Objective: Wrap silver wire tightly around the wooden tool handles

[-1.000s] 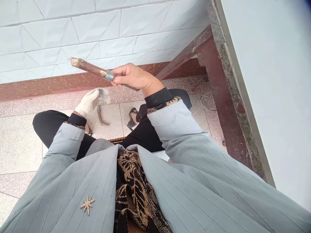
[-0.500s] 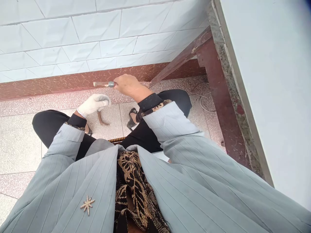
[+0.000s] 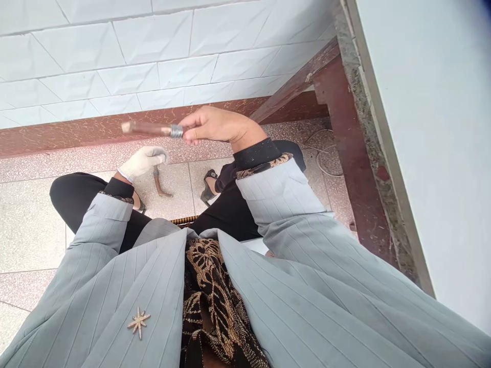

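Note:
My bare right hand (image 3: 215,125) is closed round a brown wooden handle (image 3: 148,129) with a silver metal ring, which points left at about knee height in front of me. My left hand (image 3: 142,160), in a white glove, is curled into a loose fist lower down above my left knee; what it holds, if anything, is hidden. Just below it a small curved brown piece (image 3: 158,184) lies on the floor tiles. I am seated, with grey striped sleeves and black trousers in view.
A white tiled wall (image 3: 153,51) with a red-brown skirting stands ahead. A dark red wooden frame (image 3: 345,117) and a pale wall close off the right side. A thin white cord (image 3: 322,158) lies on the speckled floor by my right knee. My black sandal (image 3: 207,186) shows between my knees.
My right hand dipped down with the wooden handle half a second ago and has risen again slightly, the handle now level. My gloved left hand has closed and dropped a little.

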Demonstrator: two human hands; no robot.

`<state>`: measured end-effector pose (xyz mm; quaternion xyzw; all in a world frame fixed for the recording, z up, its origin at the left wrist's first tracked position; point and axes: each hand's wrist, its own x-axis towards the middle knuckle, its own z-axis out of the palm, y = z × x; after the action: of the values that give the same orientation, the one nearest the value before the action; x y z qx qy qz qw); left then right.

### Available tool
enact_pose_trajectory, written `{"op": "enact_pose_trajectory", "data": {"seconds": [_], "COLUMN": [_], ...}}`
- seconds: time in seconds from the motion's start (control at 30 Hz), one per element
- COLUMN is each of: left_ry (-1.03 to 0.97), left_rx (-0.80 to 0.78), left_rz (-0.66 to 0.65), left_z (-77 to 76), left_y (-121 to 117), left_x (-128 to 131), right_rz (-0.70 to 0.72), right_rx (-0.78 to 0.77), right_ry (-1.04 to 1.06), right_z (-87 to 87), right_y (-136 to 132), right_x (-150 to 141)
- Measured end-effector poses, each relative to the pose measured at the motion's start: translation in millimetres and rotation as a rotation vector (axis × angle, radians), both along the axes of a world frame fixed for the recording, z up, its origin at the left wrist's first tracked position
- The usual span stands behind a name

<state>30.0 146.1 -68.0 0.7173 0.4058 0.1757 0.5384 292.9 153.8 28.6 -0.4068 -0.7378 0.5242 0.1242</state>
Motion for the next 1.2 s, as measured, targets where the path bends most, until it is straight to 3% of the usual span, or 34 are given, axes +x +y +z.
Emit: {"op": "enact_pose_trajectory", "data": {"seconds": [0.1,0.17,0.23,0.37,0.47,0.6,0.7,0.73,0.83,0.9,0.97,1.03,1.1,1.2], "left_ry": [-0.018,-0.004,-0.03,-0.178,-0.254,-0.301,-0.295,-0.273,-0.219,-0.229,-0.233,-0.238,-0.276,-0.376], "left_rx": [-0.017,-0.027,-0.035,-0.12,-0.181,-0.175,-0.122,-0.097,-0.056,-0.074,-0.129,-0.203,-0.263,-0.294], "left_rz": [-0.083,-0.145,-0.181,-0.133,-0.05,0.061,0.16,0.189,0.203,0.156,0.084,0.008,-0.03,0.015], "left_z": [-1.0,1.1,4.5,10.1,10.3,5.8,1.3,0.1,-2.4,-3.1,-3.6,-3.9,-3.5,-2.2], "left_y": [-3.8,-6.9,-9.6,-12.1,-10.6,-5.2,-0.6,0.6,2.3,1.8,0.3,-1.9,-4.2,-6.2], "left_x": [4.7,7.0,8.0,6.3,3.7,1.0,-0.3,-0.5,0.1,0.9,1.5,1.6,1.4,1.1], "right_rz": [-0.353,-0.431,-0.407,-0.174,0.118,0.439,0.519,0.486,0.044,-0.238,-0.389,-0.442,-0.449,-0.359], "right_rx": [0.062,0.1,0.184,0.298,0.169,-0.138,-0.195,-0.173,-0.007,0.091,0.172,0.225,0.276,0.353], "right_ry": [-0.001,-0.152,-0.38,-0.812,-0.92,-0.731,-0.412,-0.264,0.11,0.154,-0.006,-0.205,-0.38,-0.674], "right_z": [-7.5,-14.0,-19.4,-27.5,-31.6,-23.8,-7.8,-2.8,4.5,2.1,-3.3,-8.5,-11.9,-16.0], "right_y": [5.1,8.2,10.3,7.2,0.3,-5.8,-6.5,-6.3,-3.9,-0.4,4.3,8.7,11.3,11.1], "right_x": [2.3,-2.0,-8.2,-21.8,-30.0,-29.9,-19.4,-14.9,-3.0,1.0,1.6,-0.3,-3.6,-9.6]}}
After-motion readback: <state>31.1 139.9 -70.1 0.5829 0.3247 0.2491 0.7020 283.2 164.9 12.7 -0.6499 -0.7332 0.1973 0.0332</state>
